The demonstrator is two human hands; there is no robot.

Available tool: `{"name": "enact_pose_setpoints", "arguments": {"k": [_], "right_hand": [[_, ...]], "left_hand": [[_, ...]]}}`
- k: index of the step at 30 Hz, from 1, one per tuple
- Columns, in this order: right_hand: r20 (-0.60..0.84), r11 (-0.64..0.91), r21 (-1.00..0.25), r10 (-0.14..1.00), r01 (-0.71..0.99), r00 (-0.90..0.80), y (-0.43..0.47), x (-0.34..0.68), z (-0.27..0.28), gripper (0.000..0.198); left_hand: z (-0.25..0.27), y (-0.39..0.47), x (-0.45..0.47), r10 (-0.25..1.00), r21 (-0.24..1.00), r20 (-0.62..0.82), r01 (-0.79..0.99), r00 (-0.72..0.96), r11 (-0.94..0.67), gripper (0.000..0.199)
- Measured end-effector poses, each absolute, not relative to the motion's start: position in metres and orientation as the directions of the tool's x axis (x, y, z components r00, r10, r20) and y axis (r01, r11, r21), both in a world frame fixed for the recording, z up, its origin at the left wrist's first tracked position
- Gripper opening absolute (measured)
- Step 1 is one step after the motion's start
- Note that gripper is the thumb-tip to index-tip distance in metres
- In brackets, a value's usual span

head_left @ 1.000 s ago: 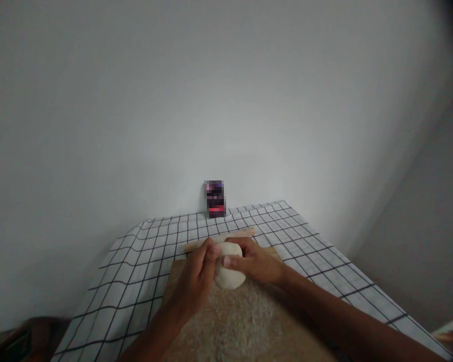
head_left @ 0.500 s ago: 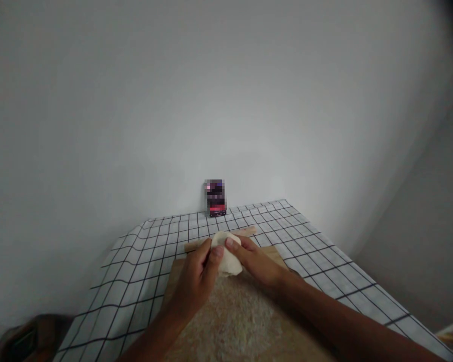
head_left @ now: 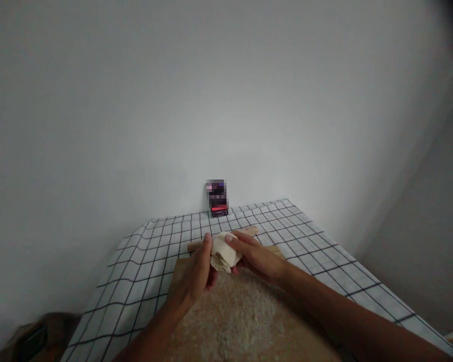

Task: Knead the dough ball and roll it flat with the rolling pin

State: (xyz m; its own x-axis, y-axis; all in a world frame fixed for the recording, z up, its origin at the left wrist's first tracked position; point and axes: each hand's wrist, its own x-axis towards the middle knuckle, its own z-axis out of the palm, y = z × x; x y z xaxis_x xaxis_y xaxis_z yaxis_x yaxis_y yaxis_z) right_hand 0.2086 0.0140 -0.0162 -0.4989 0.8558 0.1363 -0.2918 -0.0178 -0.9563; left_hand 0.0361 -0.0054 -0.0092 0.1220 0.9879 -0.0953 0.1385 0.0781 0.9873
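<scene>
Between my two hands is a pale piece of dough (head_left: pixel 224 251), folded over and ragged along its lower edge. My left hand (head_left: pixel 202 266) cups its left side, the thumb pointing up along it and the fingertips curled beneath. From the right, my right hand (head_left: pixel 254 254) grips it, thumb pressed on the top face and fingers partly hidden underneath. Both hands are above the far part of a wooden board (head_left: pixel 234 317) dusted with flour. Behind them lies a wooden rolling pin (head_left: pixel 252 231), its middle covered by my hands and the dough.
A phone (head_left: pixel 218 198) with a blurred screen leans against the white wall (head_left: pixel 226 100) at the back of the table. The checked tablecloth (head_left: pixel 136 281) spreads around the board. At lower left, a brown object (head_left: pixel 41 337) stands beside the table, too dim to name.
The dough has been turned and folded over, so its ragged edge now faces me. My left thumb has moved off its front to its left side. The view has shifted slightly.
</scene>
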Motion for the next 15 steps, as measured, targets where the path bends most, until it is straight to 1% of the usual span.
{"name": "enact_pose_setpoints", "arguments": {"k": [3, 5, 7, 9, 12, 15], "right_hand": [[0.154, 0.057, -0.969, 0.9, -0.241, -0.407, 0.016, 0.208, -0.02, 0.054], [0.159, 0.097, -0.977, 0.923, -0.19, -0.35, 0.015, 0.207, -0.021, 0.054], [0.14, 0.1, -0.985, 0.94, -0.141, -0.311, 0.013, 0.206, -0.021, 0.054], [0.129, 0.098, -0.988, 0.95, -0.119, -0.283, 0.009, 0.204, -0.021, 0.053], [0.177, 0.142, -0.979, 0.951, -0.148, -0.253, 0.001, 0.199, -0.02, 0.051], [0.2, 0.165, -0.973, 0.95, -0.159, -0.24, -0.004, 0.196, -0.018, 0.048]], "left_hand": [[-0.006, -0.01, 0.036, 0.99, 0.94, -0.099, 0.335, 0.098, 0.061, 0.09], [-0.005, -0.012, 0.038, 0.993, 0.913, -0.083, 0.405, 0.089, 0.04, 0.085], [-0.004, -0.014, 0.041, 0.997, 0.896, -0.038, 0.444, 0.068, 0.004, 0.077], [-0.001, -0.016, 0.044, 0.999, 0.893, 0.029, 0.447, 0.041, -0.044, 0.07], [0.002, -0.02, 0.045, 0.992, 0.904, 0.125, 0.41, 0.016, -0.12, 0.061], [0.004, -0.023, 0.045, 0.991, 0.93, 0.134, 0.346, -0.001, -0.125, 0.06]]}}
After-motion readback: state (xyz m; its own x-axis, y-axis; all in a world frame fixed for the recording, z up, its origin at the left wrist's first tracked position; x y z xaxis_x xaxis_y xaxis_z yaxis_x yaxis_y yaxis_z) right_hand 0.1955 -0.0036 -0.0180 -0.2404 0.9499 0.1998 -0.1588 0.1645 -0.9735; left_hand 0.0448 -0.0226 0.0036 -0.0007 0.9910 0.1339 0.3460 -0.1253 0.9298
